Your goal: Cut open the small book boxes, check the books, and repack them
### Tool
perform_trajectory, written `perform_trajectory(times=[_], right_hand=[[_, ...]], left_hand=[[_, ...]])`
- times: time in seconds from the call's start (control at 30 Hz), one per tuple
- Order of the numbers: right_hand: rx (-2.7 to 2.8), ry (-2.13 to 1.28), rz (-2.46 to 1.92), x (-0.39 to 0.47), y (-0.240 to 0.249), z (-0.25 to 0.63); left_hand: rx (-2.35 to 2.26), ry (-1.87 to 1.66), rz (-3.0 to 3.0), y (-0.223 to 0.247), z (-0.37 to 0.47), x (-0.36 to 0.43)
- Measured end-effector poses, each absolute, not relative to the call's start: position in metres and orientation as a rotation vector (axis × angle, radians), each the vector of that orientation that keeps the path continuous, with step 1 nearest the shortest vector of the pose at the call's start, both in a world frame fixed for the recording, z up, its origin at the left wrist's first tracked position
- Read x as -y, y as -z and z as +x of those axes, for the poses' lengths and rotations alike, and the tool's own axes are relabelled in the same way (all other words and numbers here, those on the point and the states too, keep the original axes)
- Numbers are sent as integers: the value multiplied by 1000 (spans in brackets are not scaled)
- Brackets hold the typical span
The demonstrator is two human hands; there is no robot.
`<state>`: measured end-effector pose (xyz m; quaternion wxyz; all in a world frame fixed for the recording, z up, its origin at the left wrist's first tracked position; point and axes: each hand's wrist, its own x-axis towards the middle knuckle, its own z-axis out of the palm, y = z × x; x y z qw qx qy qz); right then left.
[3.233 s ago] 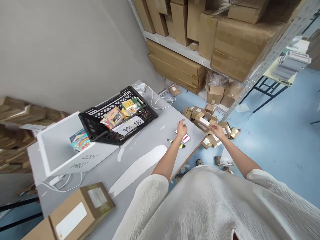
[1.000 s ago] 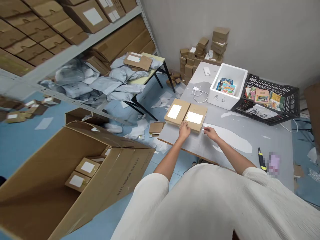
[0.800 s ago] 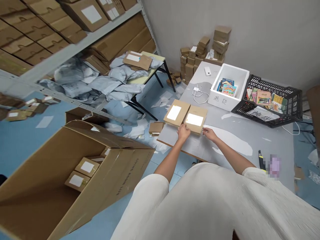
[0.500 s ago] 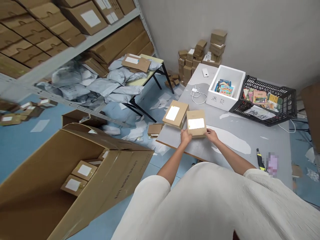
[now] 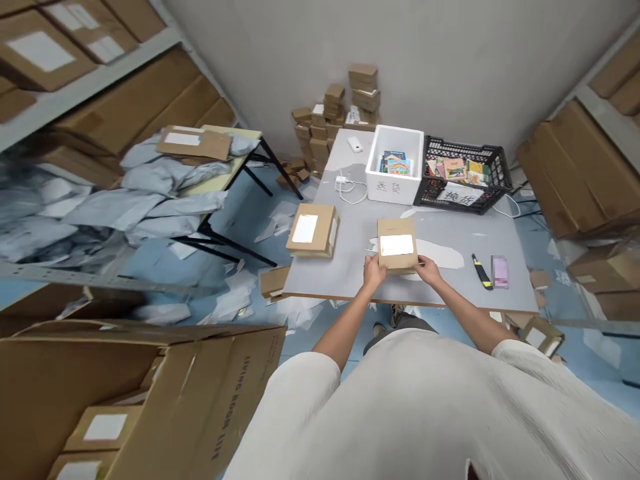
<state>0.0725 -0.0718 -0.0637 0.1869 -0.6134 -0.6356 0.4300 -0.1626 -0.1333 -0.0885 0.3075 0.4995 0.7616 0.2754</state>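
A small brown cardboard box [image 5: 397, 228] with a white label on top is held between both hands over the grey table [image 5: 345, 280]. My left hand [image 5: 374, 272] grips its near left corner. On the near right corner, my right hand [image 5: 428, 269] has its fingers closed. Another brown box [image 5: 313, 230], also with a white label, lies to the left on the table, apart from the held one. White paper [image 5: 440, 255] lies flat on the table, partly behind the held box.
A white bin [image 5: 395, 183] and a black crate [image 5: 450, 200] hold booklets at the back. A yellow-black cutter [image 5: 482, 272] lies at right. A large open carton [image 5: 215, 400] stands at lower left. Bagged parcels [image 5: 150, 180] cover a side table.
The view has turned to the right. The held box has moved right, away from the other box, with both hands still on it.
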Motion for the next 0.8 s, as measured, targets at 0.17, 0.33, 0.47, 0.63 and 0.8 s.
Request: perform_trajectory(times=[0.17,0.33,0.47,0.63,0.8], right_hand=[[1676,-1124,-1807,90,71,125],[1588,-1045,-1853,92,81,169],[1545,-1054,-1896,84,84,203],[1550,-1145,-1895,73,92,237],[1630,-1225,-1860,51,104,256]], left_hand=[[-1925,-627,1433,88,-113,120],[-1857,-588,1509,90,-69,102],[-1848,-540,1528,94,-34,85],[-1865,-477,1521,101,-4,70],[-1927,-458,1438,107,0,72]])
